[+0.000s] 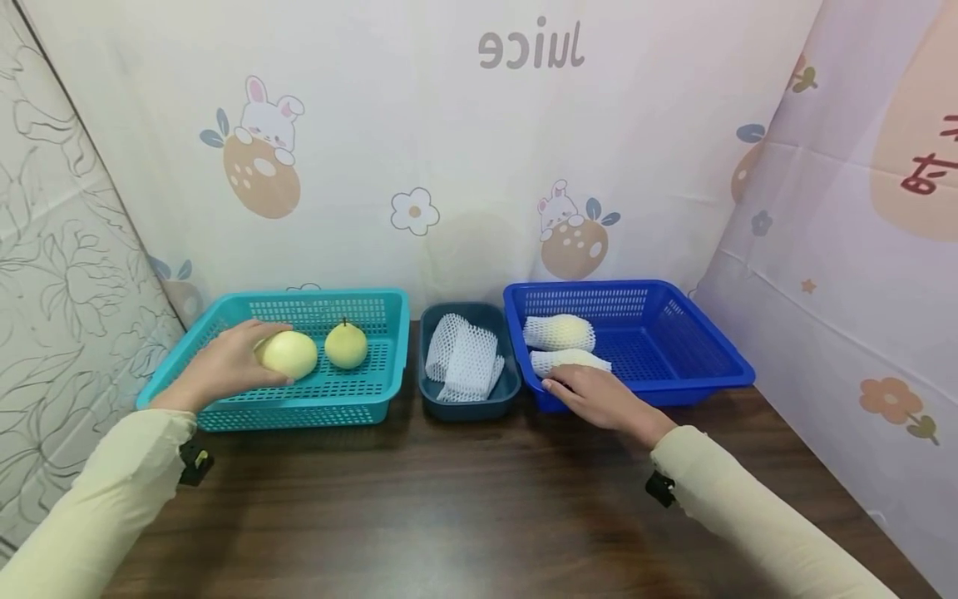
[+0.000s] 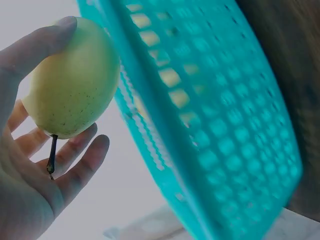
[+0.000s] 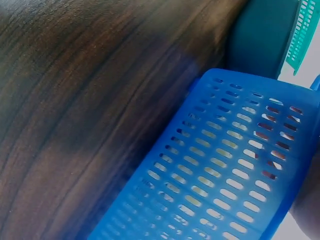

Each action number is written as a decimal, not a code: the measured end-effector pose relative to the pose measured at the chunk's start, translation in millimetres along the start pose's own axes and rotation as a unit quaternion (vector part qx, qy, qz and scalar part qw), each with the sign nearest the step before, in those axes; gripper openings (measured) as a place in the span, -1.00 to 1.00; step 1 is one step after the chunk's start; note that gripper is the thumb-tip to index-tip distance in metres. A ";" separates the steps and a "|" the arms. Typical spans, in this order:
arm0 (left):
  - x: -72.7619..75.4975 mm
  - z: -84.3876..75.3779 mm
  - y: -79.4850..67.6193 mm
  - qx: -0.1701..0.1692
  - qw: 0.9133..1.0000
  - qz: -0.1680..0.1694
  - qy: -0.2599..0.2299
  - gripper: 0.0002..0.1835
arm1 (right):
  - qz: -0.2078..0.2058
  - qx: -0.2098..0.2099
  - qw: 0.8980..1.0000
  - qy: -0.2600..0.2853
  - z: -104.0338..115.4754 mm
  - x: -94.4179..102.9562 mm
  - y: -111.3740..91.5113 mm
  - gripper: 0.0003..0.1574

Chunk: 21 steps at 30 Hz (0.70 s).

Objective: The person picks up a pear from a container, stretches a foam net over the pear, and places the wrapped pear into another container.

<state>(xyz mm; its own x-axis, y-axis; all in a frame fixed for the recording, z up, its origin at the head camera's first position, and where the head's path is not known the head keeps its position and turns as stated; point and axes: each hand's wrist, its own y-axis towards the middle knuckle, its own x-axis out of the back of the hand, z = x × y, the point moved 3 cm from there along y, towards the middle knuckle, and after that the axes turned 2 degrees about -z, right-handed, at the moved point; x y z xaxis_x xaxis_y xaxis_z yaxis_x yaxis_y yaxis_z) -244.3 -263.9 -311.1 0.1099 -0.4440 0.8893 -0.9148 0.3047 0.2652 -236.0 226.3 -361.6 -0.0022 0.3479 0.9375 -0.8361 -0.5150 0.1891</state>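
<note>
A pale yellow pear sits in my left hand over the teal basket. In the left wrist view, the thumb lies along the pear, whose dark stem points towards the palm. Another bare pear stands inside that basket, stem up. My right hand reaches over the near rim of the blue basket and touches a pear in a white foam net. Its fingers are mostly hidden; whether they grip cannot be told. A second netted pear lies just behind.
Between the baskets stands a small dark blue-green bin holding several white foam nets. All three containers rest on a dark wooden table. Printed cloth hangs behind them, and more covers both sides.
</note>
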 end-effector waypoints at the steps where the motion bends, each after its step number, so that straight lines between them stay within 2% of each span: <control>1: -0.7 -5.2 1.6 -0.005 1.000 -0.001 -0.003 -0.14 | -0.009 0.006 1.000 0.000 0.9 0.7 0.7 -0.54; 8: -9.9 -45.4 13.7 -0.037 0.999 0.006 -0.016 -0.18 | -0.072 0.045 0.996 0.016 17.5 5.4 12.0 -0.59; 15: -26.7 -82.1 27.6 -0.059 0.998 0.015 -0.033 -0.21 | -0.106 0.130 0.986 0.007 56.7 5.2 32.9 -0.65; 19: -37.2 -103.2 34.5 -0.077 0.996 0.022 -0.035 -0.21 | -0.115 0.165 0.979 0.007 79.4 2.5 45.0 -0.56; 21: -42.3 -113.2 37.4 -0.090 0.995 0.026 -0.032 -0.21 | -0.109 0.166 0.980 0.016 89.7 1.2 50.7 -0.45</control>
<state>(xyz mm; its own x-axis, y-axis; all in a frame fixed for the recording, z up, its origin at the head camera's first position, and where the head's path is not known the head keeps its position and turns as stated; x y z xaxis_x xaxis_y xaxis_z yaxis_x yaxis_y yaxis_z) -239.2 -138.4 -296.6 0.0345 -0.4757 0.8789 -0.8338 0.4712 0.2878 -229.2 130.4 -324.7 0.1345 0.4991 0.8561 -0.5938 -0.6510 0.4728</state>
